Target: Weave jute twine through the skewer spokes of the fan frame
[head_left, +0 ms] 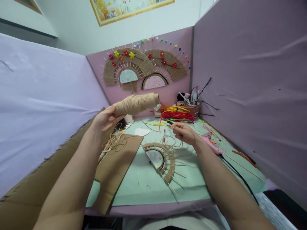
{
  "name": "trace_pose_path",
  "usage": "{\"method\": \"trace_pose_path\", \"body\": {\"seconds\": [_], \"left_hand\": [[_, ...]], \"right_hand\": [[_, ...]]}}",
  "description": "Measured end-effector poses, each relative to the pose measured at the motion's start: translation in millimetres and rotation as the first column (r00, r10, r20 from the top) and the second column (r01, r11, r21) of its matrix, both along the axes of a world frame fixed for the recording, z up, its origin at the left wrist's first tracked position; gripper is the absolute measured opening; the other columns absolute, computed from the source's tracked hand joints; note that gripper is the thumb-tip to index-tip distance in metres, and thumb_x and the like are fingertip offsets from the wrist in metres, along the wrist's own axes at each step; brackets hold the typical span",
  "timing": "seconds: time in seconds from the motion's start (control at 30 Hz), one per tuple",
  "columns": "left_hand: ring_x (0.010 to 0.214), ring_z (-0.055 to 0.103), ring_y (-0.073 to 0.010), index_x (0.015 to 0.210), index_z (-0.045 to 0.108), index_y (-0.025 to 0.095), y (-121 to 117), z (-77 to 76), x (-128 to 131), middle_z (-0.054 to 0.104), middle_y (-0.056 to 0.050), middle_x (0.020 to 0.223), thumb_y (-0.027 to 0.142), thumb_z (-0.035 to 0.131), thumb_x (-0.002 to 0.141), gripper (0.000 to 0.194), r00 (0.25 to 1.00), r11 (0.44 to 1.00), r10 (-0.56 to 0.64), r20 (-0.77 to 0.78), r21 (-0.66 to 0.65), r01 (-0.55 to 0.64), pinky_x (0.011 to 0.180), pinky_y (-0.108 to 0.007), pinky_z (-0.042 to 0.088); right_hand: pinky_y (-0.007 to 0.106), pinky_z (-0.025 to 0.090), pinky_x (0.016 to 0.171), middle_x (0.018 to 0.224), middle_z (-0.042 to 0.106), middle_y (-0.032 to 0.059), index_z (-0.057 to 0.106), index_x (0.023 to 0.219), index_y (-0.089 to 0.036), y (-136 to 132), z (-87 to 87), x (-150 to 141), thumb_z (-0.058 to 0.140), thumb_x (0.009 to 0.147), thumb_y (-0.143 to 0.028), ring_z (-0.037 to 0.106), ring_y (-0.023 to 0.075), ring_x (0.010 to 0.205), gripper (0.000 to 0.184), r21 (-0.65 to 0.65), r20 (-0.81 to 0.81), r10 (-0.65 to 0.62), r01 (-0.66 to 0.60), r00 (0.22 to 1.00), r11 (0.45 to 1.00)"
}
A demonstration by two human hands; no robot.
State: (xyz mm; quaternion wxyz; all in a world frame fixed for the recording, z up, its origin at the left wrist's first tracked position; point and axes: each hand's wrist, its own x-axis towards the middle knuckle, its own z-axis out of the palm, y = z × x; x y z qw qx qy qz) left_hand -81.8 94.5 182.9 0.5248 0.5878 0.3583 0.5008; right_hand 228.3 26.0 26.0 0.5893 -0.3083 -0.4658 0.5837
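My left hand (105, 118) is raised above the left side of the table, its fingers wrapped round the lower end of a spool of tan twine (136, 104). The spool lies nearly level and points right. Over the table's right half, my right hand (183, 132) is closed in a pinch; what it holds is too small to tell. A dark tip shows near its fingertips, and thin twine strands (184, 150) loop below it. Between my arms lies a half-round woven fan (170, 159) with stick ribs and a patterned half-disc centre (155, 158).
Cardboard (124, 153) with a bundle of raffia-like strands (115, 142) lies left. A red pen (164, 135) and colourful pipe cleaners (177, 114) are behind the fan. A pink glue gun (212, 144) with black cord lies right. Two decorated fans (144, 65) hang on the back panel.
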Motion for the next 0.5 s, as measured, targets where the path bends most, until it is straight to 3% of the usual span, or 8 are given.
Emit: {"method": "trace_pose_path", "body": {"seconds": [0.1,0.17,0.23,0.3,0.37,0.4,0.43,0.5], "left_hand": [[0.078,0.058,-0.0188,0.075,0.058,0.017,7,4.8,-20,0.061,-0.004,0.08,0.024,0.063,0.07,0.01,0.982,0.989,-0.102,-0.159,-0.118,0.084,0.073,-0.034,0.051],[0.072,0.056,-0.0175,0.064,0.055,0.016,10,5.5,-30,0.058,-0.003,0.071,0.025,0.069,0.064,0.017,0.929,0.998,-0.028,-0.369,-0.067,0.003,0.07,-0.033,0.05],[0.076,0.054,-0.0184,0.058,0.052,0.017,10,4.8,-35,0.053,-0.002,0.066,0.025,0.071,0.062,0.021,0.821,0.962,0.262,-0.507,0.199,-0.185,0.072,-0.033,0.049],[0.083,0.051,-0.0197,0.056,0.049,0.018,11,3.3,-37,0.049,-0.001,0.065,0.024,0.071,0.062,0.023,0.685,0.786,0.589,-0.429,0.5,-0.364,0.077,-0.032,0.047],[0.085,0.051,-0.0186,0.057,0.045,0.018,10,1.5,-37,0.047,0.0,0.065,0.023,0.067,0.067,0.025,0.661,0.658,0.71,-0.242,0.561,-0.502,0.08,-0.031,0.046],[0.084,0.051,-0.0172,0.059,0.043,0.018,10,0.4,-37,0.047,0.001,0.066,0.022,0.064,0.071,0.025,0.701,0.672,0.695,-0.161,0.492,-0.553,0.079,-0.031,0.046],[0.081,0.052,-0.0156,0.062,0.041,0.018,10,-1.0,-36,0.048,0.002,0.066,0.022,0.061,0.074,0.024,0.757,0.724,0.647,-0.093,0.384,-0.572,0.078,-0.031,0.047],[0.076,0.053,-0.0127,0.065,0.038,0.017,8,-4.8,-35,0.051,0.003,0.067,0.018,0.055,0.08,0.022,0.845,0.832,0.535,0.026,0.162,-0.531,0.077,-0.031,0.049]], "right_hand": [[0.014,0.015,0.036,0.047,0.022,-0.0116,0.053,0.071,-0.018,0,3.7,12,0.071,0.064,-0.027,0.015,0.0031,0.04,0.022,0.016,-0.148,-0.035,0.038,0.988,0.999],[0.014,0.016,0.036,0.048,0.02,-0.0116,0.048,0.068,-0.019,2,5.3,19,0.069,0.066,-0.027,0.016,0.0038,0.04,0.023,0.025,-0.223,-0.094,0.102,0.97,0.995],[0.015,0.017,0.035,0.047,0.019,-0.0116,0.046,0.066,-0.02,6,3.7,25,0.067,0.068,-0.029,0.016,0.0046,0.039,0.023,0.0,-0.247,-0.224,0.232,0.943,0.973],[0.017,0.02,0.037,0.047,0.024,-0.0106,0.047,0.066,-0.02,11,-0.8,29,0.066,0.068,-0.031,0.02,0.0055,0.04,0.022,-0.028,-0.118,-0.461,0.461,0.879,0.887],[0.02,0.029,0.043,0.051,0.038,-0.0069,0.053,0.07,-0.019,16,-5.1,30,0.067,0.065,-0.027,0.033,0.0079,0.045,0.016,0.075,0.209,-0.665,0.667,0.717,0.742],[0.022,0.034,0.049,0.057,0.046,-0.0034,0.057,0.073,-0.018,17,-5.6,30,0.067,0.064,-0.022,0.041,0.0104,0.052,0.015,0.186,0.41,-0.692,0.688,0.594,0.701],[0.025,0.038,0.057,0.066,0.054,0.0011,0.06,0.078,-0.018,19,-4.2,28,0.067,0.062,-0.016,0.049,0.0141,0.062,0.018,0.301,0.599,-0.66,0.636,0.453,0.71],[0.032,0.041,0.07,0.087,0.061,0.01,0.063,0.089,-0.018,22,5.3,24,0.064,0.059,-0.007,0.054,0.023,0.084,0.031,0.412,0.857,-0.495,0.386,0.145,0.825]]}}
